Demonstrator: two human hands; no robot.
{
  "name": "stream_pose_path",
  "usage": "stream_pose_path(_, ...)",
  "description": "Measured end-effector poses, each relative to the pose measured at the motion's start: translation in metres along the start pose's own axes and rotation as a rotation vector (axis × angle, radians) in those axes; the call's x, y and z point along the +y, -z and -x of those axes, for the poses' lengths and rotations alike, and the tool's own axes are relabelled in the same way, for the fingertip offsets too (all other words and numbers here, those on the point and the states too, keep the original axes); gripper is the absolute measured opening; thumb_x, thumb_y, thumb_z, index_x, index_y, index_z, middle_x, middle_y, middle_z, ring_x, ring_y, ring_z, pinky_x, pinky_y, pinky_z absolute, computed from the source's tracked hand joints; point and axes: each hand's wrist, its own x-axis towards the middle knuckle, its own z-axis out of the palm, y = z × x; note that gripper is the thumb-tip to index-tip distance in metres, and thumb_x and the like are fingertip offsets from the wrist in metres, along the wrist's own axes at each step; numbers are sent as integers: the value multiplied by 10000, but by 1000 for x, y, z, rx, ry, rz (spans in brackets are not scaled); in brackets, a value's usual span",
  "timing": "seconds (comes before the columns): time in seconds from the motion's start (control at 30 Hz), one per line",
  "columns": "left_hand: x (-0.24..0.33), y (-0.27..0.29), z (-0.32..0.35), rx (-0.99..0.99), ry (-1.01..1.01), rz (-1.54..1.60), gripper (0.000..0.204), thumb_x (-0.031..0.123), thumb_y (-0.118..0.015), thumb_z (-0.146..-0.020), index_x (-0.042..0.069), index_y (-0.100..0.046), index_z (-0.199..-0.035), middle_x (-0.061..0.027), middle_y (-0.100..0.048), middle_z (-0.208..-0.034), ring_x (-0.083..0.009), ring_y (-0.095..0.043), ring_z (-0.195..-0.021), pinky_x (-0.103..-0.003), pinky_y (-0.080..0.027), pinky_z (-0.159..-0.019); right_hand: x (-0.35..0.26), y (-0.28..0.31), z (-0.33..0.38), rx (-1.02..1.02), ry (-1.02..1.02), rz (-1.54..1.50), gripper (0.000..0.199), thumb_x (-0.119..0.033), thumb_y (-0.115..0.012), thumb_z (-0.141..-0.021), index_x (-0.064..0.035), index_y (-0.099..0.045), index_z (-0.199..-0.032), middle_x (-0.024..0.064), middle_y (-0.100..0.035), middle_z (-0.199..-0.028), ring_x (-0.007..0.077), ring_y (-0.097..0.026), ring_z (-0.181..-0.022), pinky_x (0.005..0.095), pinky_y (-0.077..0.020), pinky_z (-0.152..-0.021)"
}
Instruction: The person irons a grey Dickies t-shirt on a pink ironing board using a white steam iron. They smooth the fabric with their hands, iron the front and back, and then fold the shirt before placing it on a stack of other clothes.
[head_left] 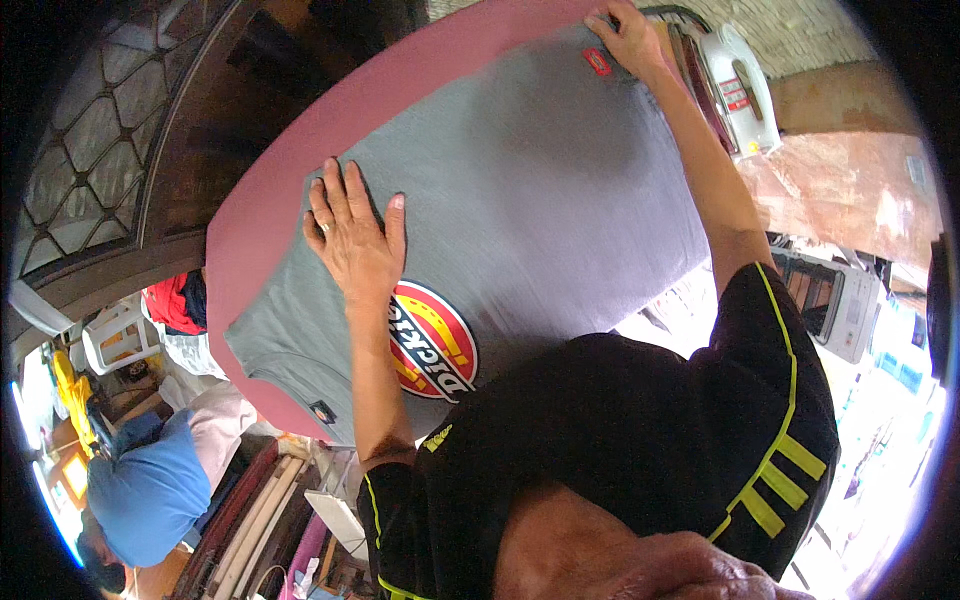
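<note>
Shirt (540, 230), one, grey, smooth: we list a round red-and-yellow print (437, 338) crossed by a black band, a small red patch (597, 62) near a far corner, and a dark label (322, 411) at the neck. We find it spread on the pink board (262, 190). Left grip (358, 240): palm down on the shirt beside the print, fingers apart. Right grip (628, 40): at the far corner, fingers bent beside the red patch; whether clamped on cloth, we cannot tell.

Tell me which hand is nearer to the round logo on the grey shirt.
The left hand, lying flat on the grey shirt; the right hand is at the shirt's far edge.
</note>
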Motion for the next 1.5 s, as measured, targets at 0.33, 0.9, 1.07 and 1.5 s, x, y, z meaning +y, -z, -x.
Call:
stream_pose_path(0.33, 58, 8, -19, 99, -53, 24, 618, 430, -585, -922, 70, -465, -1410, -171, -402, -1501, -378, -336, -1392, -593, -244, -1085, 10, 12, -22, -122, -99, -137, 330, -353, -696, -838, -61, -679, -990, 157, -711, -939, 317, -688, -898, 423, -529, -761)
stream_pose_path(0.9, 260, -70, -171, 37, -335, 131, 760, 536, -555, -874, 117, -394, -1487, -83, -333, -1563, -311, -266, -1453, -554, -183, -1159, 126, 174, 75, 13, -4, 62, 386, -226, -719, -836, 3, -600, -1123, 196, -651, -1001, 332, -649, -913, 426, -523, -774)
stream_pose_path(1.07, 262, -61, -170, -15, -332, 118, 772, 535, -542, -886, 123, -353, -1510, -80, -314, -1576, -307, -253, -1460, -539, -174, -1168, 130, 170, 53, -269, -324, -448, 335, -302, -672, -905, 10, -620, -1015, 69, -642, -739, 146, -610, -614, 310, -473, -509)
stream_pose_path(1.5, 260, -60, -173, -81, -324, 135, 748, 565, -472, -928, 148, -314, -1529, -67, -252, -1607, -305, -188, -1486, -576, -142, -1172, -15, 219, 202, -159, 116, -166, 345, -331, -624, -953, -52, -626, -1154, 196, -675, -932, 295, -687, -757, 374, -553, -663)
